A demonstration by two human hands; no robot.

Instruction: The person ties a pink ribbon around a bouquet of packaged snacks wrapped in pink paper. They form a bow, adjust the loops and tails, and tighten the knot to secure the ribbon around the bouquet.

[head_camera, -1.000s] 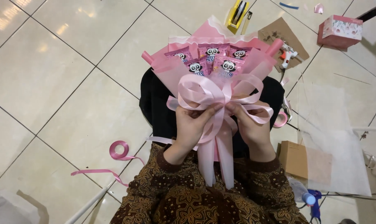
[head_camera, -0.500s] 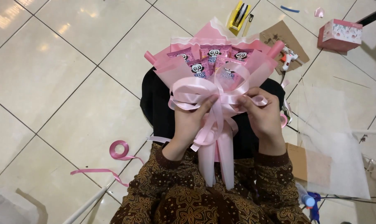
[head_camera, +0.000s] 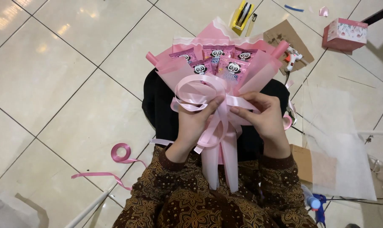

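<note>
Pink satin bow (head_camera: 208, 99) sits at the waist of the bouquet (head_camera: 219, 69), right where the wrapping narrows, held over my lap above the black cloth (head_camera: 157, 105). Bouquet's long axis runs away from me: fan of pink paper and panda snack packets (head_camera: 216, 59) at the far end, ribbon tails (head_camera: 219, 164) hanging toward my chest.

Left hand (head_camera: 195, 124) comes up from below-left; its fingers (head_camera: 214, 103) are clenched on the strand crossing the knot, thumb tip touching the lower edge of the big loop. Right hand (head_camera: 263, 120) comes in from the right; thumb and forefinger are pinched on the right strand of the bow, just beside the knot. The two hands sit level, the knot between them, left a shade nearer to it. Bow loops lie just above and ahead of both sets of fingertips.

Open room: bare tiled floor (head_camera: 64, 84) wide to the left. The right side is crowded: white wrapping sheet (head_camera: 339, 139), cardboard piece (head_camera: 303, 162) touching my right sleeve. Far edge beyond the bouquet top: yellow tape dispenser (head_camera: 242, 14), glue gun (head_camera: 292, 57) on a cardboard scrap, pink box (head_camera: 345, 33). Loose ribbon curl (head_camera: 121, 154) on the floor at lower left, well apart from the hands.
</note>
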